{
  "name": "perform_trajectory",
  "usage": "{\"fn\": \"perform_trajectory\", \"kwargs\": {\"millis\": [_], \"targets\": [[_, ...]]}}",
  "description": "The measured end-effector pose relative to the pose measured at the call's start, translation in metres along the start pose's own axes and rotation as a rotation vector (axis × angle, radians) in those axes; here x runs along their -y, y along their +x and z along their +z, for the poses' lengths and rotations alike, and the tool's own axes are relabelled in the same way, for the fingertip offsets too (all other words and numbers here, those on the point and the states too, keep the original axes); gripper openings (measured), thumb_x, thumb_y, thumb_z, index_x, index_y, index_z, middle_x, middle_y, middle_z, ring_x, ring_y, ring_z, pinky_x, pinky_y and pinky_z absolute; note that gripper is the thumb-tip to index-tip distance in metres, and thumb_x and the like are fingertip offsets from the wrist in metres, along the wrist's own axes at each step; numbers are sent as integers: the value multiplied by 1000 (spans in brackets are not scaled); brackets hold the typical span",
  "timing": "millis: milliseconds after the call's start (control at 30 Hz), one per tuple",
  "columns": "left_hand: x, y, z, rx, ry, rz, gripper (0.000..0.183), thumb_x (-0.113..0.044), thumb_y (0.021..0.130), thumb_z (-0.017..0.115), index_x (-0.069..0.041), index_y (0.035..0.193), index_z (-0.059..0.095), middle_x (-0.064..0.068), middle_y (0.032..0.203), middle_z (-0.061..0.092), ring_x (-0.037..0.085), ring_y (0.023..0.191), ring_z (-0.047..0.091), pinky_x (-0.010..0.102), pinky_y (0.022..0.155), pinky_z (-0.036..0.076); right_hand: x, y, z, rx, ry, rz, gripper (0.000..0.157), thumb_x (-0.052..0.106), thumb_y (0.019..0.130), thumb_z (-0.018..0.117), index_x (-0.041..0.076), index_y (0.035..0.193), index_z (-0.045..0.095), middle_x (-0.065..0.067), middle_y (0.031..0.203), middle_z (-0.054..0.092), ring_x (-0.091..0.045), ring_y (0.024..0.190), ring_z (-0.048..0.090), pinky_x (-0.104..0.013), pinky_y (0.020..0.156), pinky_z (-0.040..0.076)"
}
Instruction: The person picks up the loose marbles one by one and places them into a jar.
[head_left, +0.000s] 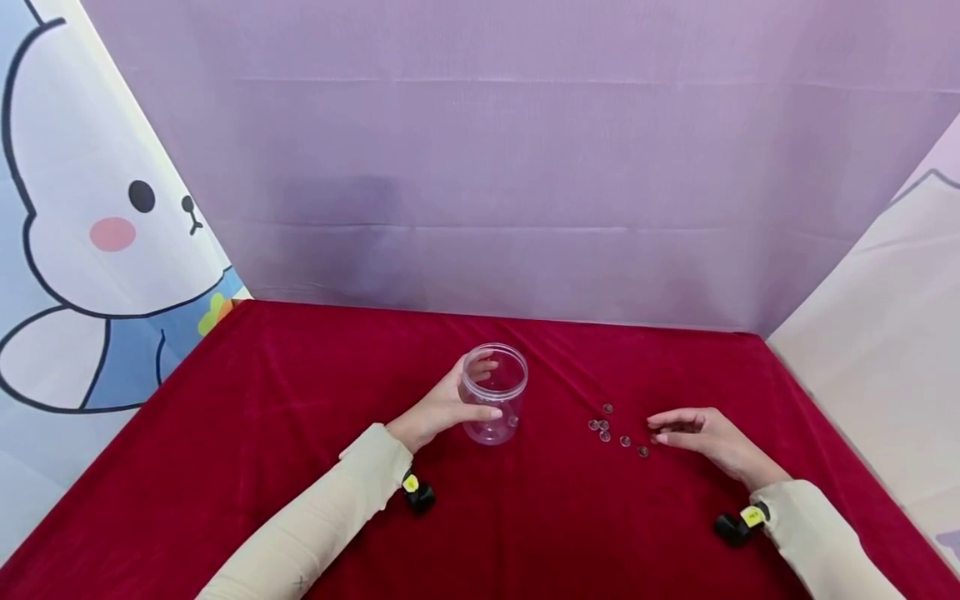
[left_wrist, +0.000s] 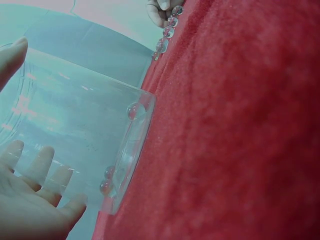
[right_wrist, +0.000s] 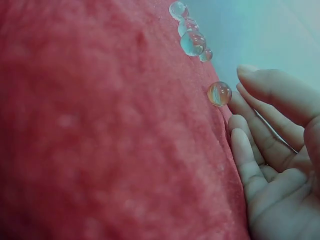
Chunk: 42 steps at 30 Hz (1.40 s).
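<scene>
Our clear plastic jar [head_left: 501, 396] stands open-mouthed on the red-draped desk [head_left: 525, 533], a few glass marbles [left_wrist: 135, 111] in its bottom; our left hand [head_left: 446, 408] clasps it between thumb and fingers. We judge the step in hand to be picking up a loose marble [right_wrist: 219, 94] just beside our right hand [head_left: 708, 435], whose thumb and fingers stand slightly apart; contact we cannot confirm. The next move calls for a light pinch, since it could roll. Other marbles [head_left: 603, 425] lie between that hand and the jar. Behind hangs a purple backdrop [head_left: 480, 167].
</scene>
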<state>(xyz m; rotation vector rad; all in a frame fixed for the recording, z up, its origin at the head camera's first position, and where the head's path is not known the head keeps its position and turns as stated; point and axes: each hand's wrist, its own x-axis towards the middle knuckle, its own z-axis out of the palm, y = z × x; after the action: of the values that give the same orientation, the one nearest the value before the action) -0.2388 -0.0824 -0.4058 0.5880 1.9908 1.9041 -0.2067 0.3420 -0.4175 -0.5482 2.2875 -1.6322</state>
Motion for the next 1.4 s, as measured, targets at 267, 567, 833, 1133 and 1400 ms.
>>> {"fn": "perform_trajectory", "kwargs": {"millis": [267,567,833,1133,1400], "targets": [[-1,1,0,7,-7,-13,83,-10,78,74,-30,143,25,8,148,32,27,137,27,49,103,38,-2,-1,1,-34,-159,65,35,9,88,65,-9,117,60,-2,106,70,-6,89,65,-19,75,52],[0,1,0,4,-11,-19,84,-8,79,73,-29,144,24,8,149,31,27,137,26,51,104,36,-2,-1,2,-37,-210,72,33,12,87,67,-4,115,63,-10,108,68,-8,88,63,-21,75,52],[2,2,0,-2,1,-2,83,-8,77,74,-29,142,26,10,148,32,28,136,29,49,102,39,-4,1,3,-28,-271,-15,27,10,86,68,-2,110,67,-14,105,67,-10,84,60,-21,71,52],[0,1,1,-2,-9,-6,84,-8,77,74,-29,142,26,9,148,33,28,136,29,52,102,38,-4,2,4,-3,-251,-35,24,7,86,67,-2,108,67,-16,104,66,-8,85,62,-22,71,53],[1,0,0,0,-10,-15,81,-6,79,71,-27,143,25,10,148,32,27,136,29,50,104,36,-4,3,5,-22,-298,-33,22,10,85,69,1,105,69,-13,101,67,-7,83,62,-21,70,52]]}}
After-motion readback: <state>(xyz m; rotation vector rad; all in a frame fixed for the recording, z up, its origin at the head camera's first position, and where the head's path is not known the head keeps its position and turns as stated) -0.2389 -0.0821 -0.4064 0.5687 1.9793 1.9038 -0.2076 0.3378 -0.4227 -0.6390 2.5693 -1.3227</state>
